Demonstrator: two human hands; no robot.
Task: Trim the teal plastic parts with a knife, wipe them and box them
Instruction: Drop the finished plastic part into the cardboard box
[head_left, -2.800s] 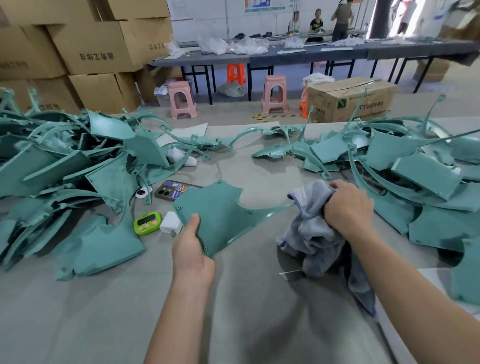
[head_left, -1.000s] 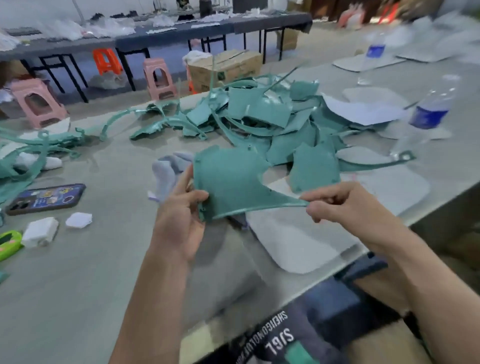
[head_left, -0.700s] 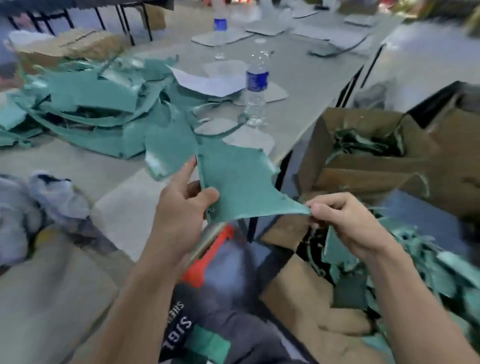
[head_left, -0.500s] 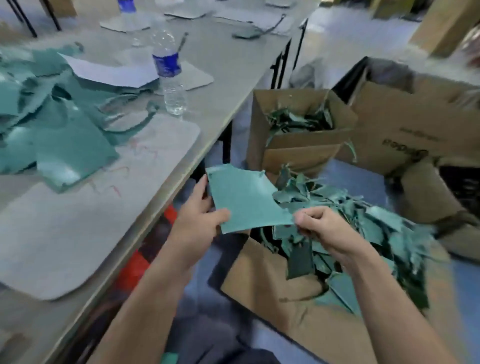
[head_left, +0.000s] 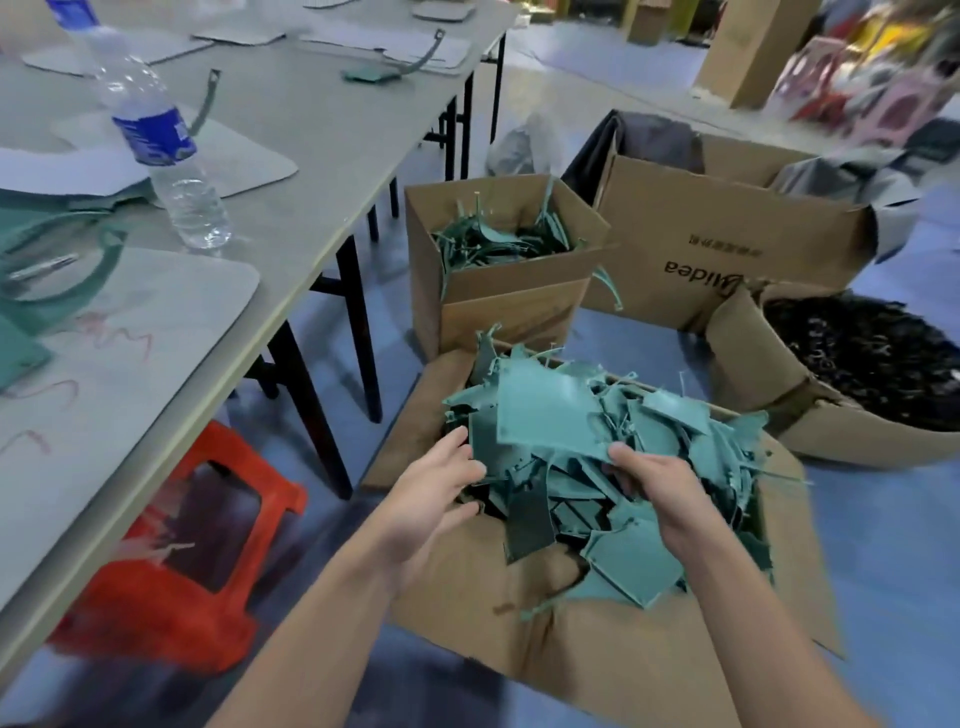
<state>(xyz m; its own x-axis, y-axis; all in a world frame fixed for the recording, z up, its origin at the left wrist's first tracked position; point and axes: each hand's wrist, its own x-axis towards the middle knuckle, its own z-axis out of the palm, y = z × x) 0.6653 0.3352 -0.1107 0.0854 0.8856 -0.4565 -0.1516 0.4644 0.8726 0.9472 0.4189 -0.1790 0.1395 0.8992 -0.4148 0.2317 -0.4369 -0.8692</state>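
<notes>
the lower-centre box (head_left: 571, 665) is heaped with teal parts (head_left: 634, 561). right hand (head_left: 657, 480) pinches the top panel (head_left: 545, 410); left hand (head_left: 439, 486) lies slack (fingers at the pile).

Beside the work spot: table, stool and spare cartons

A grey table (head_left: 322, 156) fills the left of the frame, carrying a clear water bottle (head_left: 161, 156) with a blue label, upright at upper left, and pale grey mats with rounded corners, the nearest one (head_left: 156, 322) marked with faint red scribbles. An orange plastic stool (head_left: 171, 587) stands on the blue floor (head_left: 883, 545) at lower left, partly under the table's edge. At upper right a large brown carton printed "Midea" (head_left: 727, 244) has a dark grey cloth (head_left: 649, 140) draped over its far rim. Just right of it, a bulging carton (head_left: 753, 374) holds a heap of black pieces (head_left: 872, 353). A crumpled plastic bag (head_left: 524, 145) lies by the table legs.
</notes>
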